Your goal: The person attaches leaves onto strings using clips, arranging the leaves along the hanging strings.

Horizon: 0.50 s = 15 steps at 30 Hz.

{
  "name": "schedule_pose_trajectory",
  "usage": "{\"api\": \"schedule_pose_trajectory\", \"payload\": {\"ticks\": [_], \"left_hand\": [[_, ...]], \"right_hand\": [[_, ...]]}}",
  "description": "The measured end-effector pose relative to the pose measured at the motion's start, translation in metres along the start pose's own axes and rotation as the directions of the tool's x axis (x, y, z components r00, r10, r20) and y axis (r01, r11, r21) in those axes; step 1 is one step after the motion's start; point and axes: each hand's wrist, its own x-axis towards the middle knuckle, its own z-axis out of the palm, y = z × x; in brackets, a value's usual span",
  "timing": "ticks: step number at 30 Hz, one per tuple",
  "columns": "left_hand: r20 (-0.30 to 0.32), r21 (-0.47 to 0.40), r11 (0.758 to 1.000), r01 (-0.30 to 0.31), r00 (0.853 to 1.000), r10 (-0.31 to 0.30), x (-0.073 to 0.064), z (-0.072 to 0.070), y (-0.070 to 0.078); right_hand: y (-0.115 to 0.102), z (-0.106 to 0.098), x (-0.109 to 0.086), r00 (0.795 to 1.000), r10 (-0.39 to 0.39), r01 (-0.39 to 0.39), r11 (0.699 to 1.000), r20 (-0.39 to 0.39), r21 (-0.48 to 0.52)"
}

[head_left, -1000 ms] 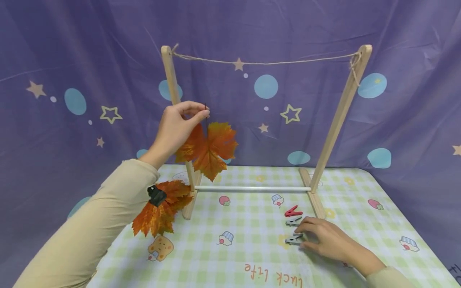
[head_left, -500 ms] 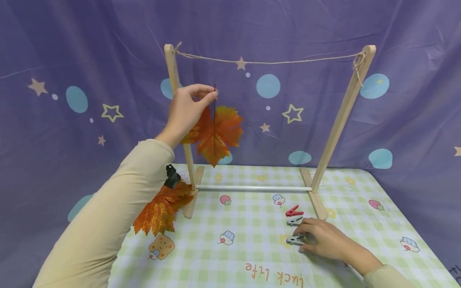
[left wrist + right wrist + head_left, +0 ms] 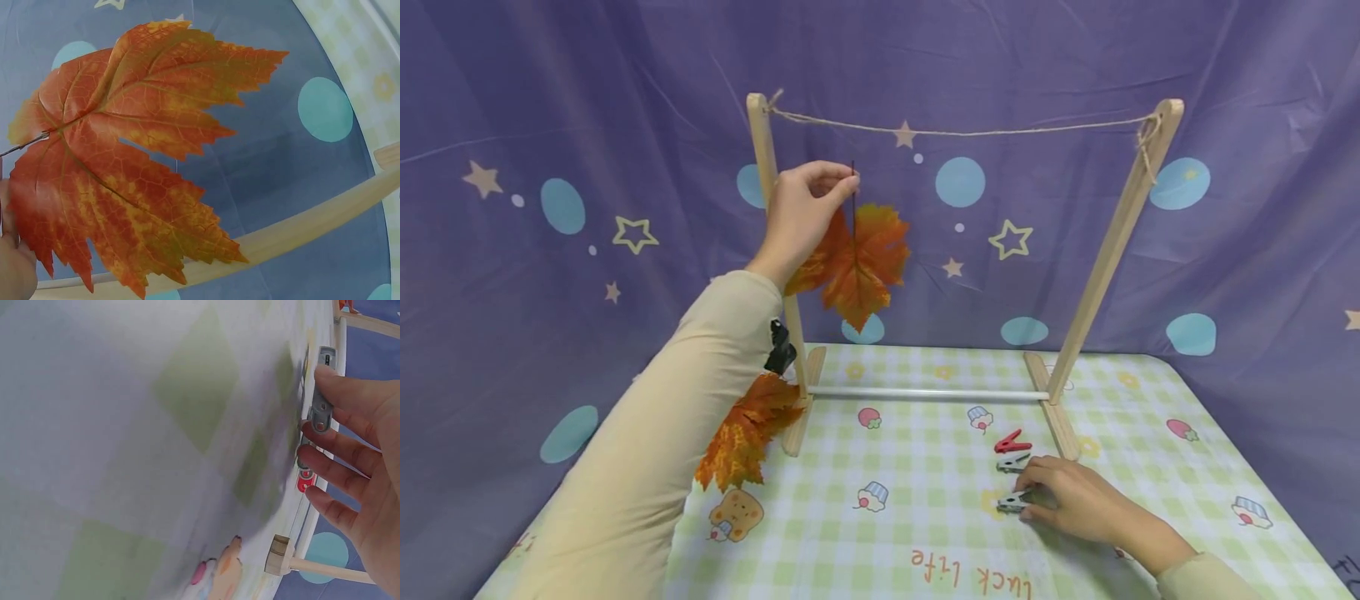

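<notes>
Below the twine [image 3: 962, 133] and beside the left post, my left hand [image 3: 797, 208] pinches the thin dark stem of an orange maple leaf [image 3: 861, 267], which hangs down with the stem tip poking above my fingers. The left wrist view shows the leaf's red-orange veined surface up close. My right hand [image 3: 1078, 500], low over the table, holds a grey clothespin [image 3: 321, 412] between thumb and fingers. Just behind it lie a second grey clothespin [image 3: 1012, 463] and a red clothespin [image 3: 1011, 442].
A wooden frame, with a left post [image 3: 763, 150], right post [image 3: 1105, 258] and white crossbar [image 3: 925, 392], stands on the checked tablecloth [image 3: 925, 467]. More orange leaves [image 3: 745, 433] lie at the left, partly hidden by my left sleeve. A purple curtain hangs behind.
My left hand has risen and shifted slightly right with the maple leaf, nearer the twine. My right hand stays at the grey clothespin, almost still.
</notes>
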Motion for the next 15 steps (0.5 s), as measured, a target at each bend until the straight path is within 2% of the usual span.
{"api": "schedule_pose_trajectory", "payload": {"ticks": [9,12,15], "left_hand": [[-0.01,-0.088,0.996,-0.011,1.0,0.01,0.007,0.002,-0.002],[0.0,-0.104,0.995,-0.006,1.0,0.006,0.007,0.003,-0.002],[0.004,-0.111,0.994,-0.005,1.0,0.006,0.006,0.004,-0.002]], "right_hand": [[-0.009,-0.008,0.008,0.998,-0.029,0.029,1.0,-0.05,0.008],[-0.013,-0.015,0.016,0.996,-0.047,0.051,0.997,-0.077,0.057],[-0.016,-0.022,0.027,0.988,-0.065,0.082,0.99,-0.139,0.119]]}}
